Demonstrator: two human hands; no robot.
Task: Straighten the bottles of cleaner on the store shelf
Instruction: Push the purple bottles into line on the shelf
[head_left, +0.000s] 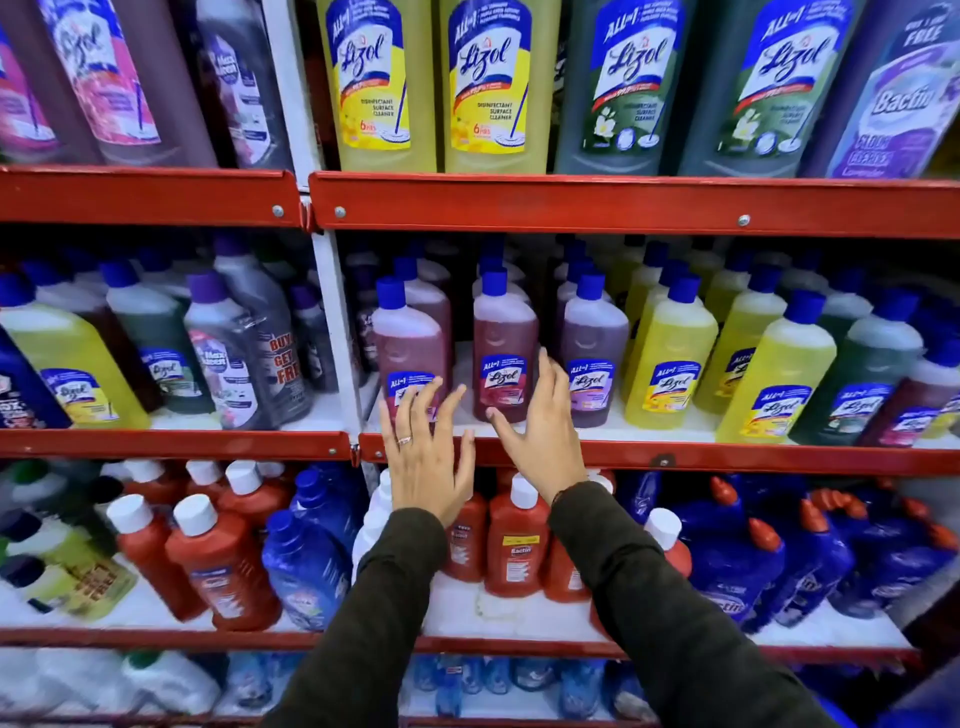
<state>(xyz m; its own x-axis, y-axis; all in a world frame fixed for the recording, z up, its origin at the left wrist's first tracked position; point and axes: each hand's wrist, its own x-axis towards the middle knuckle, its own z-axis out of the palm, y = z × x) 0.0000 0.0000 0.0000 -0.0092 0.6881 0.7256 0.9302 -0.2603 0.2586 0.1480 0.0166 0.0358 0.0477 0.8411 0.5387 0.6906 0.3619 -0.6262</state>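
Both hands spread and empty, my left hand (426, 457) fronting one reddish Lizol bottle (408, 353), my right hand (540, 431) beside another (504, 348) at the middle shelf's red lip (727, 457); full, hefty, slick plastic, I reckon, so I'd clasp the flat sides.

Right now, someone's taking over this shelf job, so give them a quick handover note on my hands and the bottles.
Left hand: open, fingers spread, tips at the label of the left reddish bottle; no grip on it.
Right hand: open, cupped beside the middle reddish bottle; no closed grip.
Both bottles stand upright at the front of the middle shelf, labels facing out, with a gap between them.
Left: close that gap if wanted, then check the purple bottle and yellow bottles to the right.
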